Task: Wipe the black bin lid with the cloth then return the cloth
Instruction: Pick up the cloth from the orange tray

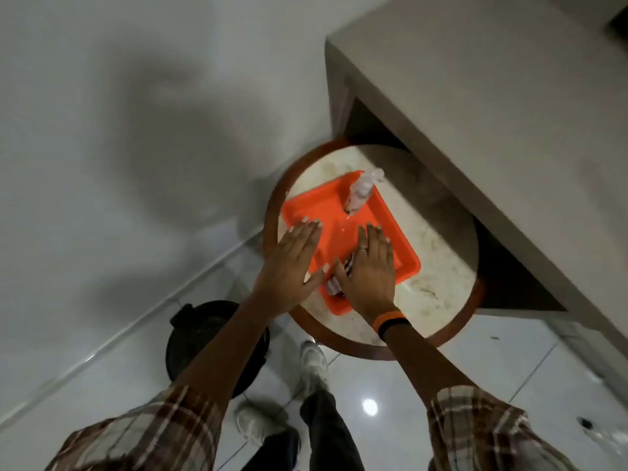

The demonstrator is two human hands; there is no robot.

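Note:
A striped cloth lies in the near part of an orange tray and is mostly hidden under my right hand, which rests flat on it with fingers spread. My left hand hovers flat and open over the tray's left edge, holding nothing. The black bin lid sits on the bin on the floor at lower left, partly hidden behind my left forearm.
The tray rests on a round marble-topped table with a wooden rim. A small clear bottle stands at the tray's far corner. A grey counter overhangs the table at right. My feet stand on glossy white tiles.

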